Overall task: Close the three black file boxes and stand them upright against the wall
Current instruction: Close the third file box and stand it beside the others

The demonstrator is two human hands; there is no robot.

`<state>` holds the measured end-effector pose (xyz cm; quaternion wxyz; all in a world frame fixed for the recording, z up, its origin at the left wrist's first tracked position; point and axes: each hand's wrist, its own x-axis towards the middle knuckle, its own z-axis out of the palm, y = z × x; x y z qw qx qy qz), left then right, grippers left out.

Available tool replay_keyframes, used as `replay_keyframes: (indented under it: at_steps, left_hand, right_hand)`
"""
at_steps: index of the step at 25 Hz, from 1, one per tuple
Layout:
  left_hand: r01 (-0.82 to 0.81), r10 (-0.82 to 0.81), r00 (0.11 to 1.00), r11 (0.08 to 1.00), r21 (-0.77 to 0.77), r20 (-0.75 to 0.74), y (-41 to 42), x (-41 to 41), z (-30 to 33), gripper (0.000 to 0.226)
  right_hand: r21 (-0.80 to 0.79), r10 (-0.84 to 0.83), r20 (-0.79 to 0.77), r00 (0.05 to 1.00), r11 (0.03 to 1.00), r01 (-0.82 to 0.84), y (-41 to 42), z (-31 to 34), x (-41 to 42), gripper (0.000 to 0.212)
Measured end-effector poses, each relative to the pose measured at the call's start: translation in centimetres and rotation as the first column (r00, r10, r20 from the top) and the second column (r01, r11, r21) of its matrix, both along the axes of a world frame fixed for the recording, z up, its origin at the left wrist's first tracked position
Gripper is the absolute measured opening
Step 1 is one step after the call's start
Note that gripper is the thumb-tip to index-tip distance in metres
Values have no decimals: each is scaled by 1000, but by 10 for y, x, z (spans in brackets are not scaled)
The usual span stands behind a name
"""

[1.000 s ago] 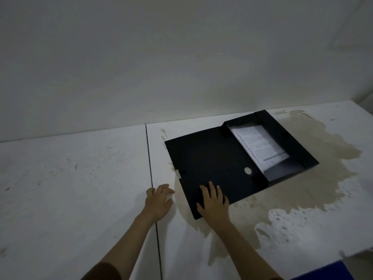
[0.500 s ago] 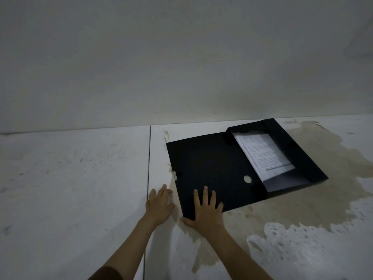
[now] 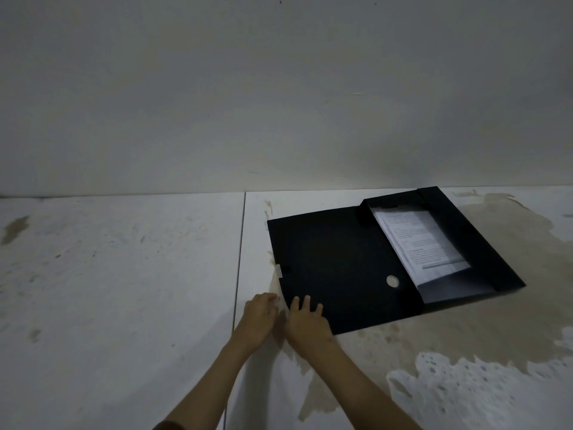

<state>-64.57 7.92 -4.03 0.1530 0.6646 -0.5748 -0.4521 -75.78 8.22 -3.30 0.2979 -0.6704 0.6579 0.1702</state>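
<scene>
A: Count of boxes?

B: One black file box (image 3: 347, 268) in view, lying flat and open, right of centre in the frame. Lid panel spread toward the left, tray part toward the right, its far corner close to the wall (image 3: 279, 103). One stack of printed papers (image 3: 418, 243) in the tray. One round finger hole (image 3: 392, 281) near the spine.

A: Surface?

B: White worktop (image 3: 124, 274), one seam running top to bottom just left of the box. One large brown stain (image 3: 480, 321) spreads under and to the right of the box.

A: Hands?

B: Two, both lower centre. Right hand (image 3: 307, 324) lies flat, palm down, fingers spread and resting on the near left corner of the lid panel. Grip wide; it presses, holds nothing. Left hand (image 3: 257, 315) sits just left of that corner, fingers curled loosely, fingertips at the lid's edge. Cannot tell whether they touch the edge or only the worktop; nothing enclosed.
</scene>
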Motion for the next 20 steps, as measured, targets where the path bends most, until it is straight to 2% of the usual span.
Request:
replay_keyframes:
  at_steps: [3, 7, 9, 11, 14, 15, 17, 20]
  left_hand:
    - [-142, 191, 942, 972, 188, -277, -4, -17, 15, 42]
    - [-255, 324, 880, 939, 230, -347, -15, -28, 33, 42]
    - [-264, 336, 869, 936, 233, -363, -19, -23, 39, 40]
    - [-249, 307, 873, 949, 196, -379, -21, -13, 42, 34]
    - [-302, 305, 875, 951, 70, -375, -23, 9, 50, 30]
    - [-345, 323, 878, 938, 0, -353, -25, 17, 54, 30]
    - [-445, 385, 865, 885, -137, -323, -31, 36, 67, 28]
    - [-545, 445, 823, 795, -268, -355, -36, 68, 95, 29]
  right_hand:
    - [-135, 159, -20, 987, 978, -160, 5, 15, -7, 58]
    - [-273, 192, 33, 981, 946, -176, 12, 36, -16, 57]
    - [-363, 216, 51, 975, 913, -183, 15, 43, -19, 52]
    - [-431, 230, 132, 964, 889, -153, 16, 46, -23, 48]
    - [-326, 206, 382, 901, 942, -78, 12, 43, -31, 57]
    - [-307, 194, 417, 888, 950, -63, 9, 40, -35, 60]
    - [-338, 185, 375, 908, 940, -52, 7, 31, -45, 63]
    - [-352, 161, 271, 949, 934, -58, 9, 15, -56, 64]
